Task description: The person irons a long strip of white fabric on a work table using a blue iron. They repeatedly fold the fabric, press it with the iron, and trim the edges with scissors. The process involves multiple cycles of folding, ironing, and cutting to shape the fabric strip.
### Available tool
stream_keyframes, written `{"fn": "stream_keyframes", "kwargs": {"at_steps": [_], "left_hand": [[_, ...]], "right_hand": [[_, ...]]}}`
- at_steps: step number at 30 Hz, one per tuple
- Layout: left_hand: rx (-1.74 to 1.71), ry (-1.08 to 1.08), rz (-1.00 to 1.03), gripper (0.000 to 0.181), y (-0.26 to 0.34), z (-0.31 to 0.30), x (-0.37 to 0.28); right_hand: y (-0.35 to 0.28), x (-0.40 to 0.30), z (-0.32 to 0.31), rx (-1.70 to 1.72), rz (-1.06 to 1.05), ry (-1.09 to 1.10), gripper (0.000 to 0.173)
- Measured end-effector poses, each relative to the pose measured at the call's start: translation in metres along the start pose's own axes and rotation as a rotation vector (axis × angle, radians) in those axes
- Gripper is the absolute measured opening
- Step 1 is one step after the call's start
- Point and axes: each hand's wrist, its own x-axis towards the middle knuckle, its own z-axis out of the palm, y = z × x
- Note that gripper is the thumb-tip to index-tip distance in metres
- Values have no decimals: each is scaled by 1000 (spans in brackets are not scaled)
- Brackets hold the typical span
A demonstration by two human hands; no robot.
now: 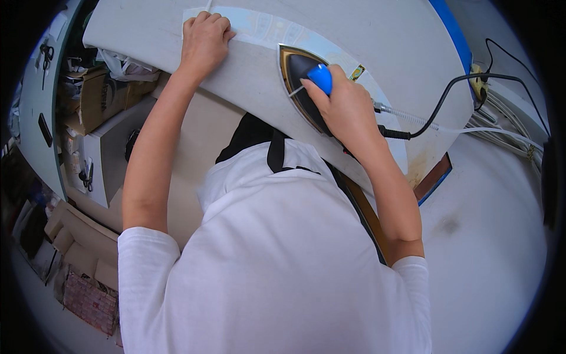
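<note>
My right hand (351, 104) is wrapped around the blue handle of a steam iron (298, 75), whose pointed tip faces up and left on the pale padded ironing surface (261, 84). Along the far side of that surface lies a long light blue and white patterned fabric strip (283, 28), which looks curved in this lens. Fingers curled, my left hand (208, 37) rests on the strip's left end; whether it pinches the fabric I cannot tell. A small colourful patterned piece (357, 72) shows on the strip beyond my right hand.
A black cable (460, 79) and a thin hose run from the iron to the right, near a socket (478, 82) and bundled cables. Left, below the surface, are a cardboard box (93, 99) and plastic bags. Scissors (45, 55) and a black phone-like object (45, 129) lie on a glass-like table.
</note>
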Motion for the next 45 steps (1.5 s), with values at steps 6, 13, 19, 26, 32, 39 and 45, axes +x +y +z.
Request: {"fn": "stream_keyframes", "kwargs": {"at_steps": [6,13,19,26,32,39,45], "left_hand": [[37,-46,-19,9,-5,-4,3],[80,-92,64,8,-47,-50,6],[162,-60,177,7,-110,-71,-16],[3,181,-46,17,-106,-49,4],[110,-111,-124,29,-72,-49,92],[222,-89,17,32,-206,-46,52],[44,107,135,24,-160,-66,34]], "right_hand": [[-12,12,2,-37,15,-17,45],[-11,12,5,-50,43,5,43],[-17,10,0,-69,111,-52,44],[-19,11,4,-25,166,-13,44],[-22,12,4,-17,163,6,43],[-21,13,3,-20,146,-1,41],[-20,11,7,-11,142,11,41]]}}
